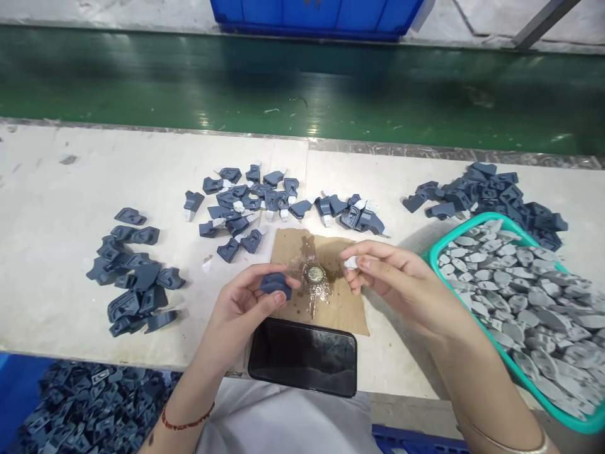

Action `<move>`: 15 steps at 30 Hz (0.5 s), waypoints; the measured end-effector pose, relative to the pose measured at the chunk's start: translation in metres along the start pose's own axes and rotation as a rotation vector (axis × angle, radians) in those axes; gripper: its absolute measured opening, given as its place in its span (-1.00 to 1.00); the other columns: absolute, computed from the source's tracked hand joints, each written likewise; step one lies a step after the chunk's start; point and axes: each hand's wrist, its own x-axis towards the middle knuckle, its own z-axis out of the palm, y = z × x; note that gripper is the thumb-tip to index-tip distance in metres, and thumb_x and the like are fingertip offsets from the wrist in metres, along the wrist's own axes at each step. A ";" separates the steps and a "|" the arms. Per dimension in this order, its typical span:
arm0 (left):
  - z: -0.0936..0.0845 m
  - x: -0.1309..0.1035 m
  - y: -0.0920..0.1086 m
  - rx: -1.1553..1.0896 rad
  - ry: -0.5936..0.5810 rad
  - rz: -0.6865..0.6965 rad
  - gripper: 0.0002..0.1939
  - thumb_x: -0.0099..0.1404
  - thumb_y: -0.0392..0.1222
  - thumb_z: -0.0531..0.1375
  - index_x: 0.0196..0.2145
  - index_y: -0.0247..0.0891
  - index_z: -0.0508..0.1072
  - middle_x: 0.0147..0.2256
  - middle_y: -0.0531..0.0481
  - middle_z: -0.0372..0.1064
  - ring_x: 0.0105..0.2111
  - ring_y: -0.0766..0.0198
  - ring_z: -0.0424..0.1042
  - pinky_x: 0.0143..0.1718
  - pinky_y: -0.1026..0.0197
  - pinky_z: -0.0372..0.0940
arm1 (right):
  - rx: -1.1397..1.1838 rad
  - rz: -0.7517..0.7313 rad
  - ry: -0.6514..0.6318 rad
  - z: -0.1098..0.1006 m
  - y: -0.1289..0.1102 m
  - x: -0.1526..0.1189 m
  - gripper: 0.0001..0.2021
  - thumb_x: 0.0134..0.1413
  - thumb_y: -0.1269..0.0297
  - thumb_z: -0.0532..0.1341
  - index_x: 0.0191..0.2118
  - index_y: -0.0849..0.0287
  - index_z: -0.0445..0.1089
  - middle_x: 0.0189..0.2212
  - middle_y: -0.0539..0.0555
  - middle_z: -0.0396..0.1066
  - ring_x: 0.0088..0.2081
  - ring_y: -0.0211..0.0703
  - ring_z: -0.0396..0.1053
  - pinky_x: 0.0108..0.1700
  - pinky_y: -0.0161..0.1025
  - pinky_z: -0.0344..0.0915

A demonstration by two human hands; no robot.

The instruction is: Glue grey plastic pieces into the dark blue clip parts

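Note:
My left hand (253, 299) pinches a dark blue-grey plastic part (275, 285) between thumb and fingers. In my right hand (387, 271) a small whitish-grey piece (351, 262) is held at the fingertips. Between the two hands lies a brown cardboard sheet (354, 312), stained wet. A small round glittery dish or blob (315, 274) sits at its middle; I cannot tell what it contains. Behind the cardboard are several blue-grey parts with whitish pieces attached (236, 195). The held part and piece are apart from each other.
A black phone (302, 357) lies at the table's front edge. A teal basket (437, 252) of whitish-grey pieces stands at right. Blue-grey parts are heaped at left (137, 284) and back right (496, 195). A green conveyor belt (302, 94) runs behind; a blue crate (321, 16) stands beyond.

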 end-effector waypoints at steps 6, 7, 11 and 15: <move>0.005 0.002 -0.008 -0.019 -0.013 0.047 -0.86 0.36 -0.25 0.33 -0.12 -0.13 0.50 -0.22 0.04 0.63 -0.25 0.36 0.57 -0.21 0.37 0.49 | 0.156 0.060 -0.034 0.003 0.012 0.010 -0.86 0.12 0.20 0.44 -0.24 0.10 0.60 -0.46 -0.02 0.52 -0.42 -0.39 0.44 -0.34 -0.49 0.39; 0.006 0.002 -0.009 0.005 -0.010 0.057 -0.85 0.36 -0.26 0.33 -0.12 -0.13 0.50 -0.20 0.03 0.63 -0.21 0.34 0.58 -0.16 0.35 0.49 | 0.153 0.069 -0.037 0.003 0.013 0.010 -0.86 0.12 0.19 0.44 -0.24 0.11 0.60 -0.45 -0.02 0.53 -0.42 -0.39 0.44 -0.33 -0.49 0.40; 0.006 -0.001 -0.012 0.106 0.018 0.072 -0.82 0.36 -0.25 0.33 -0.08 -0.14 0.52 -0.15 -0.01 0.63 -0.13 0.30 0.58 -0.08 0.34 0.45 | -0.021 0.023 -0.030 0.004 0.015 0.010 -0.79 0.15 0.14 0.41 -0.14 0.10 0.60 -0.38 0.02 0.57 -0.37 -0.31 0.50 -0.27 -0.38 0.45; 0.006 -0.003 -0.014 0.167 0.042 0.064 -0.78 0.37 -0.22 0.32 -0.04 -0.11 0.51 -0.13 -0.01 0.61 -0.12 0.28 0.58 -0.06 0.30 0.45 | -0.454 -0.185 0.069 0.008 0.014 0.007 -0.81 0.22 0.14 0.34 -0.14 0.12 0.58 -0.39 0.05 0.56 -0.36 -0.19 0.50 -0.28 -0.25 0.44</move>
